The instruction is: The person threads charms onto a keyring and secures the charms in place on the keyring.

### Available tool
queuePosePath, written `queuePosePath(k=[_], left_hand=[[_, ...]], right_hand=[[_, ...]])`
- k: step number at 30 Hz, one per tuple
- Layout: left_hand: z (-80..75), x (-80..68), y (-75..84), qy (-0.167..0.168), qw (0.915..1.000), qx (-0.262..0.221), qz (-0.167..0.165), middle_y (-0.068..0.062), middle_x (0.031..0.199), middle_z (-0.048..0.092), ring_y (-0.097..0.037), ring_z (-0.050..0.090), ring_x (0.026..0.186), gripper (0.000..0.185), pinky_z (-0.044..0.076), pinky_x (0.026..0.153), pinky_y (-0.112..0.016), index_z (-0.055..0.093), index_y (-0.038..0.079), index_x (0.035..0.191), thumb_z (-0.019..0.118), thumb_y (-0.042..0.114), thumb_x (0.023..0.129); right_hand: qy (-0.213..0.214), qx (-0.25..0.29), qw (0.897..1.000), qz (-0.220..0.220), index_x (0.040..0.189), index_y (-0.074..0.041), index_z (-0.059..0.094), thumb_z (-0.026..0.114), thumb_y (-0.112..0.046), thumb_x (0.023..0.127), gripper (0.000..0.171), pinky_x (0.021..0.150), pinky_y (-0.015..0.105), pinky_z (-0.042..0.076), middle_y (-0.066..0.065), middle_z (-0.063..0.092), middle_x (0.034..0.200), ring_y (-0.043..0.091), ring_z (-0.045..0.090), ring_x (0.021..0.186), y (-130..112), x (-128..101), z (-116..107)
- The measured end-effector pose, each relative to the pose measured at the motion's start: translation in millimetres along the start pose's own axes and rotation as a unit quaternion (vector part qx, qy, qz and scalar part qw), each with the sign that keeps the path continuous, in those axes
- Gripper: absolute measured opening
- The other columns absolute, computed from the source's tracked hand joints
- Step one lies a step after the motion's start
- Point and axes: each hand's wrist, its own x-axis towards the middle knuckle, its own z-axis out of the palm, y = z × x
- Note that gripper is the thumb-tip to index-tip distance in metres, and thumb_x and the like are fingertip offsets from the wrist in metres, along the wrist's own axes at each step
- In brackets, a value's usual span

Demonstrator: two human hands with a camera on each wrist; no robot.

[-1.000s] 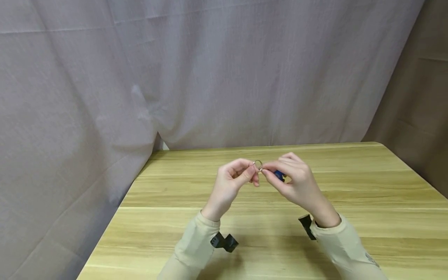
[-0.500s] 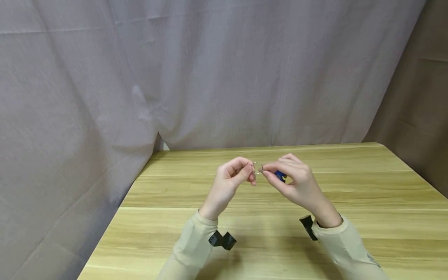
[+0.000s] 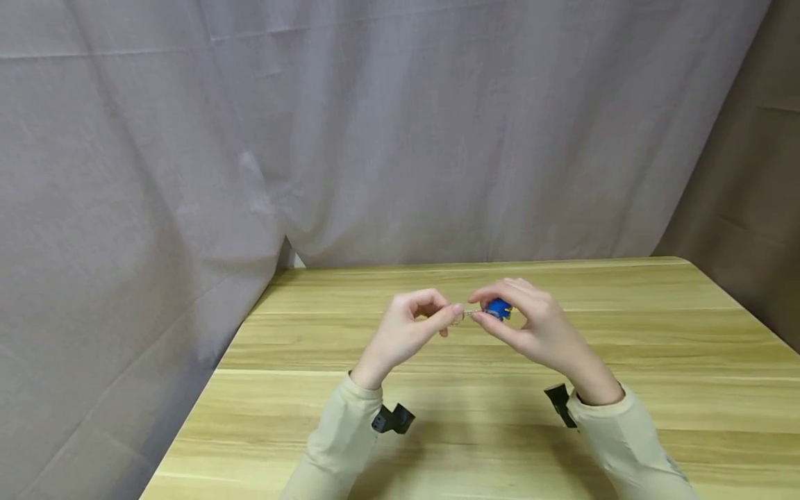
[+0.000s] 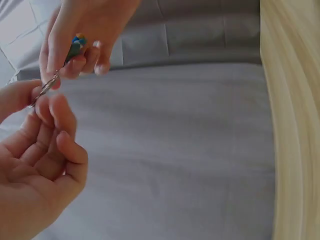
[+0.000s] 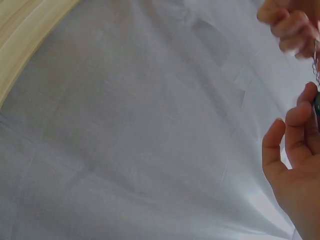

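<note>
Stretching level between the two hands, just above the wooden table (image 3: 625, 333), is a small keychain: a metal ring (image 3: 457, 318) at one end, a short chain (image 3: 475, 313), and a blue charm (image 3: 498, 308) at the other. Its long axis runs left to right across the person's front, roughly parallel to the table's far edge, with the ring end toward the left hand (image 3: 409, 328) and the charm end toward the right hand (image 3: 537, 326).

The left hand pinches the ring between thumb and forefinger, the other fingers curled loosely into the palm. The right hand holds the charm between thumb and the first fingers, which curl round it so that only part of the blue shows from the head view. Both hands are raised off the table, close together near its middle, neither resting on the wood.

From the left wrist view, the ring (image 4: 44, 89) sits at the left fingertips and the chain rises on a slant to the charm (image 4: 76, 47), which looks blue-green with a spot of yellow, gripped in the right hand (image 4: 82, 35). The right wrist view catches only a sliver of chain (image 5: 315, 62) at the frame's edge, so the grip there cannot be told.

Each hand has one end, so neither is nearer the whole; the chain looks nearly taut between them.

A grey curtain (image 3: 375, 125) hangs behind the table.
</note>
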Motion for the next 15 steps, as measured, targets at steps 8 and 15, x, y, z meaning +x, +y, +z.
queuePosePath(k=[8, 15], left_hand=[[-7.7, 2.7, -4.7, 0.024, 0.9969, 0.075, -0.005, -0.008, 0.073, 0.068, -0.024, 0.062, 0.067, 0.018, 0.041, 0.058, -0.017, 0.073, 0.008, 0.085, 0.063, 0.02, 0.094], [-9.9, 4.8, -15.1, 0.017, 0.9978, 0.057, -0.028, -0.011, 0.081, 0.072, -0.01, 0.06, 0.064, 0.015, 0.046, 0.06, -0.018, 0.074, 0.004, 0.092, 0.065, 0.015, 0.092]], right_hand=[[-0.015, 0.002, 1.0, 0.004, 0.103, -0.004, 0.066, 0.076, 0.002, 0.078, 0.027, 0.077, 0.012, 0.045, 0.005, 0.069, 0.09, 0.006, 0.058, 0.082, 10, -2, -10], [-0.04, -0.009, 0.998, 0.04, 0.1, -0.01, 0.068, 0.077, 0.011, 0.071, 0.037, 0.07, 0.015, 0.045, -0.003, 0.07, 0.09, -0.001, 0.057, 0.08, 18, -4, -13]])
